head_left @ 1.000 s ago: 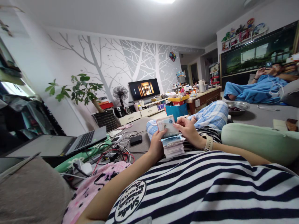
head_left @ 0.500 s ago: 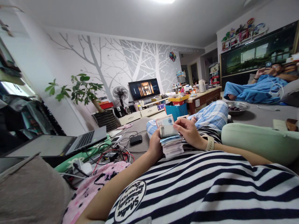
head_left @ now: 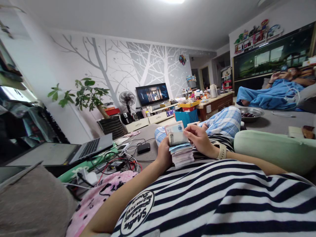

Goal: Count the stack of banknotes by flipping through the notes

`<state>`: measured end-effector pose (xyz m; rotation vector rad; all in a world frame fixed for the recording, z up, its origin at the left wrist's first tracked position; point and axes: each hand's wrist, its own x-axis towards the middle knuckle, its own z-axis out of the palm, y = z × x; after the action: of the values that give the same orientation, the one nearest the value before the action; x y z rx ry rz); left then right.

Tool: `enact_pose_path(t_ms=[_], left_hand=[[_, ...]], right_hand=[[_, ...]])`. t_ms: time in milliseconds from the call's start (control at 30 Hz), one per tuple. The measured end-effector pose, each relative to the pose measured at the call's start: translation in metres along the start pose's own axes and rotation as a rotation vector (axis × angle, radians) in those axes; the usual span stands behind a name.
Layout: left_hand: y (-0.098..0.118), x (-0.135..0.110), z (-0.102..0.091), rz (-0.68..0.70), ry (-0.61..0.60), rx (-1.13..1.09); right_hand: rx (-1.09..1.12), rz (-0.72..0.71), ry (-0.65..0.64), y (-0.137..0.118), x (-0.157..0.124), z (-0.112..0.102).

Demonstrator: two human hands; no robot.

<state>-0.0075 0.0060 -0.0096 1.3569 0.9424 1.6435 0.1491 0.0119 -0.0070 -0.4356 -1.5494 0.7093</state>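
Observation:
A thick wad of banknotes (head_left: 182, 158) is bent over in my left hand (head_left: 164, 152), whose fingers are closed around its left side. The upper notes stand up and the lower ends fan down toward my striped shirt (head_left: 197, 197). My right hand (head_left: 199, 141) pinches the right edge of the upper notes between thumb and fingertips. A pale watch band (head_left: 222, 151) circles my right wrist. Behind the notes lie my legs in blue checked trousers (head_left: 223, 121). The fingers of my left hand are partly hidden by the wad.
To the left are an open laptop (head_left: 95, 148), tangled cables and a black box (head_left: 143, 148). At the right are a green cushion (head_left: 269, 148) and a metal bowl (head_left: 258, 114) with dark round fruit. Farther back, a person lies under a blue blanket (head_left: 274, 95), holding a phone.
Both hands keep almost the same place on the banknotes; the upper notes and right fingertips have shifted only slightly. The television picture has changed.

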Motion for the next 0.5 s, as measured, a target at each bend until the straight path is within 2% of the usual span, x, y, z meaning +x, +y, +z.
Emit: enact_pose_path(t_ms=[267, 500], left_hand=[[-0.0036, 0.0012, -0.0024, -0.011, 0.033, 0.004], [0.0033, -0.0032, 0.0002, 0.042, -0.003, 0.125]], right_hand=[[0.002, 0.014, -0.007, 0.0022, 0.0002, 0.0], [0.002, 0.008, -0.004, -0.0001, 0.0003, 0.0]])
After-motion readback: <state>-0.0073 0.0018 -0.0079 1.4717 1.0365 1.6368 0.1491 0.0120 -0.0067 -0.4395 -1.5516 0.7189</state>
